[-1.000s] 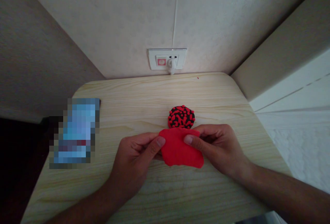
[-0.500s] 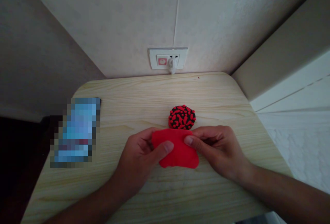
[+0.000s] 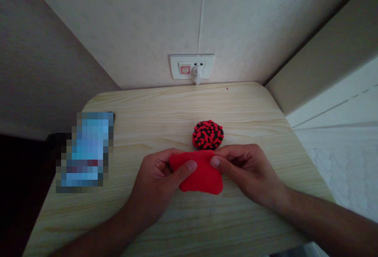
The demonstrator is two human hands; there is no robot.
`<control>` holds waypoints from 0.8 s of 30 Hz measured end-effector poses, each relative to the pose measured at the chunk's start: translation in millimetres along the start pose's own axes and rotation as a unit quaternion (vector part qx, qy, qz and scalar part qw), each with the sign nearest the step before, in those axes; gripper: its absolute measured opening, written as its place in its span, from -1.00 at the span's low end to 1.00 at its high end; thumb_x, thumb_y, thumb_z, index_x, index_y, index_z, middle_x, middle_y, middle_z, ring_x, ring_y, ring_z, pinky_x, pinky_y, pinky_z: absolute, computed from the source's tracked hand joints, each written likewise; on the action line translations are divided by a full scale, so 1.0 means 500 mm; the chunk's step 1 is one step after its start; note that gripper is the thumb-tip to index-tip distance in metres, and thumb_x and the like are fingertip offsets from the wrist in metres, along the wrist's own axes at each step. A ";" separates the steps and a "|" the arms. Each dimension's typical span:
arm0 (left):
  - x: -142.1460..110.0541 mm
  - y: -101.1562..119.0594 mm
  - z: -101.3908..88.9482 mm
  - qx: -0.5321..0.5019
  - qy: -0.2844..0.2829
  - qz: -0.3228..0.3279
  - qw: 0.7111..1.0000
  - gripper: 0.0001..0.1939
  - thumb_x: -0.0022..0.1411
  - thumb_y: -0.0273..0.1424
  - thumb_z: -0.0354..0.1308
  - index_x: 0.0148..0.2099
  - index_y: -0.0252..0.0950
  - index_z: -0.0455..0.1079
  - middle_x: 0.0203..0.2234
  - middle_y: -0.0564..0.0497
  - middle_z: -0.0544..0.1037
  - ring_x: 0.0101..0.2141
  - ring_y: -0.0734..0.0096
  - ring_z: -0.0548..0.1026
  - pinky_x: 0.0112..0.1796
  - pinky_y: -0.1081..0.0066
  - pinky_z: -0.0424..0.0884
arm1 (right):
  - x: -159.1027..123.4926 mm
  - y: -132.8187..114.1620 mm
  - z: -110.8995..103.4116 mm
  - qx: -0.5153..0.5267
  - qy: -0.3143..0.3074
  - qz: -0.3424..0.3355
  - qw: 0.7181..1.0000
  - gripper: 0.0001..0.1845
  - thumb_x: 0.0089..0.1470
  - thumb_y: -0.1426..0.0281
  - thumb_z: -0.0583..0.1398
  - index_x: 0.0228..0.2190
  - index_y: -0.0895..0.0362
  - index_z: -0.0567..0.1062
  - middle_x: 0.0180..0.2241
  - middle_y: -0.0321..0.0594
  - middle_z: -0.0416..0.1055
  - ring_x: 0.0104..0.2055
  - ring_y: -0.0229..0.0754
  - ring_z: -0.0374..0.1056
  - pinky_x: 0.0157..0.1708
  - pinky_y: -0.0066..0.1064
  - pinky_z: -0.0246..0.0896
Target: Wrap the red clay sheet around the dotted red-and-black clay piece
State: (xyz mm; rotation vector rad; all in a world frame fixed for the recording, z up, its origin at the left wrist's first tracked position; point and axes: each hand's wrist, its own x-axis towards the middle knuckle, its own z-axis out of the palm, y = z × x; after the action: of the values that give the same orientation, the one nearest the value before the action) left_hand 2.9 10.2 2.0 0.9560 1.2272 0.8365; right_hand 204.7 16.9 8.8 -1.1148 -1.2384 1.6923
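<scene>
A thin, flat red sheet of what looks like modelling clay (image 3: 201, 176) is held up above the table between both hands. My left hand (image 3: 161, 178) pinches its left side, thumb laid across the front and fingers behind. My right hand (image 3: 243, 170) grips the upper right edge between thumb and fingers. Just beyond the sheet lies a round black piece covered in red dots and short strips (image 3: 208, 135), with a red side showing at its left. The fingers behind the sheet are hidden.
The pale wooden table (image 3: 147, 117) has rounded far corners against the wall. A blurred-out phone-like device (image 3: 88, 150) lies at the left. A wall socket (image 3: 191, 67) with a plug in it sits behind the table. A tiny red speck (image 3: 227, 88) lies near the far edge.
The red sheet has shifted slightly left and tilted, its right side drawn in a little. Both hands keep their pinch on it. The round piece has stayed in place.
</scene>
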 end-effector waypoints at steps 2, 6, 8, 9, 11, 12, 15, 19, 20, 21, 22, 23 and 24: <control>0.002 -0.002 0.000 -0.010 -0.004 -0.002 1.000 -0.81 0.09 -0.29 0.42 -0.33 -0.32 0.60 -0.52 0.03 0.66 -0.51 0.42 0.55 -0.50 0.55 0.44 | 0.000 -0.002 -0.002 -0.020 0.016 -0.006 1.000 -0.76 0.07 0.19 0.41 -0.40 0.12 0.72 -0.51 -0.24 0.60 -0.49 -0.25 0.43 -0.48 -0.50 0.35; 0.004 -0.003 0.001 -0.039 -0.044 -0.012 0.998 -0.77 0.13 -0.28 0.40 -0.21 -0.31 0.63 -0.44 -0.02 0.71 -0.40 0.26 0.66 -0.36 0.41 0.57 | -0.002 -0.001 -0.006 -0.041 0.052 -0.031 0.997 -0.75 0.08 0.21 0.41 -0.43 0.15 0.70 -0.52 -0.22 0.59 -0.51 -0.25 0.43 -0.52 -0.50 0.33; 0.004 -0.002 0.002 -0.040 -0.057 -0.013 0.998 -0.84 0.15 -0.31 0.38 -0.28 -0.31 0.64 -0.50 -0.01 0.70 -0.47 0.31 0.64 -0.41 0.45 0.55 | -0.002 0.001 -0.004 -0.021 0.049 -0.026 0.998 -0.79 0.06 0.23 0.43 -0.41 0.14 0.70 -0.50 -0.23 0.60 -0.50 -0.26 0.45 -0.51 -0.51 0.36; 0.004 -0.001 0.002 -0.040 -0.061 -0.012 0.997 -0.87 0.15 -0.33 0.38 -0.30 -0.30 0.64 -0.53 0.01 0.69 -0.50 0.34 0.63 -0.44 0.48 0.54 | -0.002 0.003 -0.003 -0.002 0.038 -0.018 0.999 -0.80 0.04 0.24 0.43 -0.38 0.13 0.70 -0.48 -0.24 0.62 -0.48 -0.25 0.48 -0.48 -0.51 0.40; 0.001 0.000 0.003 -0.043 -0.066 -0.006 0.997 -0.91 0.14 -0.37 0.39 -0.32 -0.29 0.64 -0.56 0.04 0.68 -0.54 0.38 0.61 -0.48 0.51 0.51 | -0.001 0.005 0.002 0.044 -0.008 0.012 0.999 -0.79 0.03 0.26 0.44 -0.29 0.09 0.70 -0.44 -0.25 0.64 -0.44 -0.23 0.54 -0.40 -0.48 0.47; -0.001 0.001 0.004 -0.040 -0.069 -0.003 0.997 -0.92 0.14 -0.38 0.39 -0.31 -0.28 0.64 -0.57 0.05 0.67 -0.54 0.39 0.60 -0.49 0.53 0.50 | -0.001 0.005 0.004 0.063 -0.036 0.028 0.997 -0.78 0.04 0.26 0.44 -0.26 0.08 0.70 -0.43 -0.25 0.64 -0.41 -0.21 0.56 -0.35 -0.46 0.50; -0.008 0.003 0.006 -0.026 -0.073 0.002 0.997 -0.93 0.13 -0.41 0.40 -0.29 -0.29 0.65 -0.56 0.05 0.67 -0.55 0.43 0.58 -0.50 0.55 0.48 | -0.002 0.006 0.007 0.071 -0.083 0.041 0.993 -0.82 0.07 0.26 0.42 -0.30 0.09 0.71 -0.45 -0.24 0.63 -0.40 -0.19 0.58 -0.31 -0.43 0.50; -0.012 0.005 0.009 -0.022 -0.075 0.002 0.997 -0.94 0.14 -0.42 0.39 -0.29 -0.28 0.67 -0.52 0.02 0.69 -0.50 0.41 0.60 -0.45 0.55 0.50 | -0.005 0.005 0.004 0.039 -0.045 0.016 0.998 -0.83 0.01 0.31 0.45 -0.37 0.15 0.69 -0.46 -0.21 0.60 -0.43 -0.18 0.52 -0.37 -0.41 0.47; -0.011 0.005 0.009 -0.025 -0.075 0.001 0.997 -0.93 0.14 -0.42 0.39 -0.29 -0.28 0.67 -0.51 0.02 0.70 -0.48 0.41 0.61 -0.44 0.56 0.50 | -0.006 0.005 0.003 0.037 -0.032 0.020 0.999 -0.83 0.00 0.33 0.46 -0.38 0.16 0.68 -0.48 -0.21 0.59 -0.45 -0.19 0.50 -0.40 -0.41 0.45; -0.010 0.004 0.009 -0.029 -0.075 -0.001 0.997 -0.93 0.14 -0.41 0.39 -0.29 -0.27 0.68 -0.50 0.02 0.70 -0.48 0.42 0.61 -0.44 0.57 0.49 | -0.007 0.006 0.002 0.037 -0.021 0.026 0.999 -0.84 -0.02 0.36 0.47 -0.39 0.17 0.67 -0.50 -0.23 0.57 -0.48 -0.22 0.47 -0.43 -0.43 0.42; -0.009 0.002 0.009 -0.034 -0.075 -0.005 0.997 -0.93 0.13 -0.41 0.40 -0.29 -0.27 0.68 -0.50 0.03 0.70 -0.48 0.42 0.61 -0.44 0.58 0.49 | -0.008 0.008 0.002 0.035 -0.012 0.029 0.999 -0.85 -0.03 0.39 0.47 -0.40 0.17 0.66 -0.52 -0.26 0.54 -0.51 -0.25 0.43 -0.47 -0.46 0.37; -0.008 0.001 0.009 -0.039 -0.075 -0.010 0.996 -0.93 0.12 -0.41 0.41 -0.29 -0.26 0.68 -0.51 0.03 0.70 -0.48 0.42 0.61 -0.44 0.58 0.50 | -0.008 0.009 0.002 0.031 -0.005 0.029 0.999 -0.85 -0.05 0.42 0.48 -0.40 0.17 0.65 -0.54 -0.29 0.52 -0.53 -0.29 0.39 -0.51 -0.50 0.32; -0.007 0.000 0.009 -0.044 -0.075 -0.016 0.996 -0.93 0.12 -0.40 0.42 -0.29 -0.26 0.68 -0.52 0.03 0.70 -0.49 0.42 0.62 -0.44 0.58 0.51 | -0.008 0.011 0.002 0.028 -0.002 0.025 0.999 -0.85 -0.06 0.44 0.48 -0.40 0.17 0.65 -0.55 -0.31 0.50 -0.54 -0.32 0.36 -0.53 -0.53 0.26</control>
State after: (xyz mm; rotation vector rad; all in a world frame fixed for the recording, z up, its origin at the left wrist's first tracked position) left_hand 6.9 6.4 3.5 0.9094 1.0662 0.7723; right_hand 204.9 11.6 4.6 -1.1180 -1.1674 1.7569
